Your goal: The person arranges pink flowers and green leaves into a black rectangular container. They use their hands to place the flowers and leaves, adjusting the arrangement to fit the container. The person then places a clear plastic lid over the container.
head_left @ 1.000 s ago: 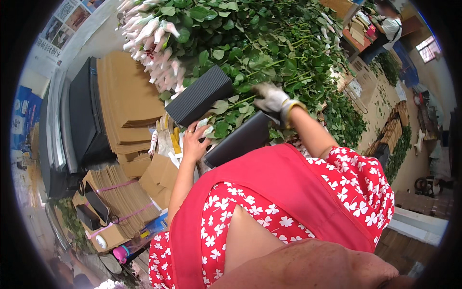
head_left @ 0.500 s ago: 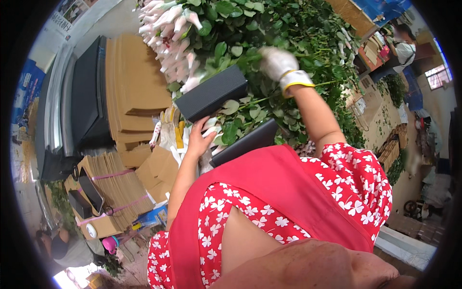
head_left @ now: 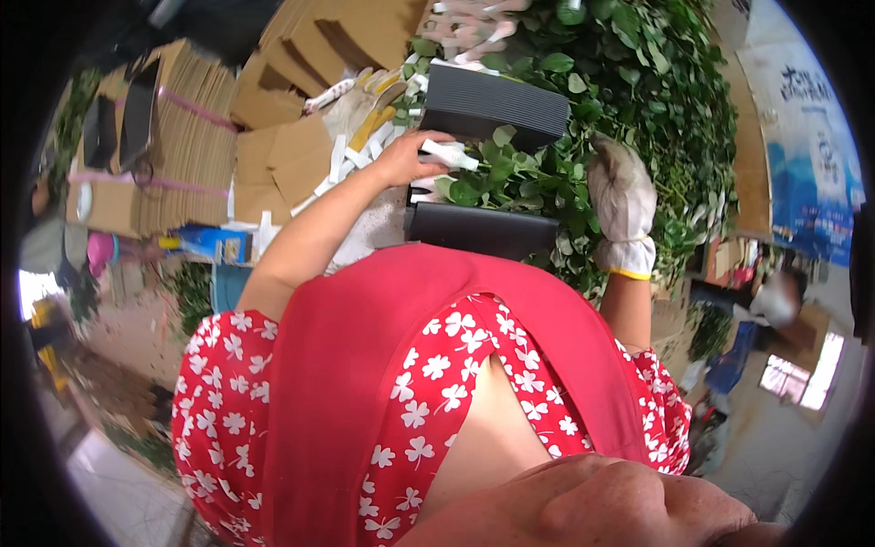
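Observation:
My bare left hand [head_left: 408, 160] has its thumb and fingers closed round the head of a flower in a white sleeve [head_left: 453, 155]. The leafy stem [head_left: 519, 173] of that flower runs right, between a ridged dark grey block [head_left: 497, 102] and a smooth dark panel [head_left: 483, 230]. At the right end of these leaves is my right hand [head_left: 623, 190], in a white work glove with a yellow-edged cuff. Its fingers are together and curled; whatever lies inside them is hidden. A second white-sleeved flower head [head_left: 428, 189] lies just below my left hand.
A big heap of leafy stems [head_left: 665, 109] fills the back right, with sleeved flower heads [head_left: 469, 32] at its left. Cardboard stacks [head_left: 187, 128] and loose white strips [head_left: 342, 162] are on the left. Behind the heap at right hangs a blue printed sheet [head_left: 802, 137].
The view has turned and shifted. My gloved right hand has come from over the heap down to the right end of the trough. My left hand now grips a sleeved flower head.

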Action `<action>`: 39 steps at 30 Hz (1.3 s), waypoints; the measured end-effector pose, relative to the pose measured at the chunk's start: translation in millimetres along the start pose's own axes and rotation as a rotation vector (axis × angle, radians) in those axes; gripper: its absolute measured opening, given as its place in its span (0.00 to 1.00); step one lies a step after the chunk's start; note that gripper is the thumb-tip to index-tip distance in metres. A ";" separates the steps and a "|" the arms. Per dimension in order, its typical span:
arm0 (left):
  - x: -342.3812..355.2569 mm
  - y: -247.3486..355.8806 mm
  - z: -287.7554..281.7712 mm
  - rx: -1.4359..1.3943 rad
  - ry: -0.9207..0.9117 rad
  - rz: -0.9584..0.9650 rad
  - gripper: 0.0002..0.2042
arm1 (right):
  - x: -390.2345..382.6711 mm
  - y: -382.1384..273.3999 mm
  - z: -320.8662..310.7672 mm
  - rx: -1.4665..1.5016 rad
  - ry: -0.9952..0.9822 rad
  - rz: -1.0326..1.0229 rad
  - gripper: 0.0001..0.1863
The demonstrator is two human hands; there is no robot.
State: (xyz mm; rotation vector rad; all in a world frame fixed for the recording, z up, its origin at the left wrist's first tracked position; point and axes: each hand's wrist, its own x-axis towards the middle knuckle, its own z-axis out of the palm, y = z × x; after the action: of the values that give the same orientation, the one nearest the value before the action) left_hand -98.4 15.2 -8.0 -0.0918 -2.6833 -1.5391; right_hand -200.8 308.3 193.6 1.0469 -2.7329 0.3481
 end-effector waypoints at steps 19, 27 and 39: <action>-8.0 6.0 -7.4 -0.069 0.007 -0.098 0.28 | 23.5 -36.3 147.0 0.289 -0.705 -0.613 0.37; -8.6 55.3 3.6 -0.031 0.197 -0.614 0.24 | 20.9 -37.1 153.4 0.290 -0.717 -0.537 0.38; -10.1 35.6 32.7 -0.226 0.666 -0.358 0.10 | 21.2 -36.4 151.4 0.330 -0.693 -0.493 0.37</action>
State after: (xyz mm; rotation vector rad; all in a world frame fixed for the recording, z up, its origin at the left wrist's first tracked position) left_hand -86.0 61.1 5.4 0.7847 -2.0627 -1.5767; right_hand -206.3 225.4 60.2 2.2296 -2.8555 0.4195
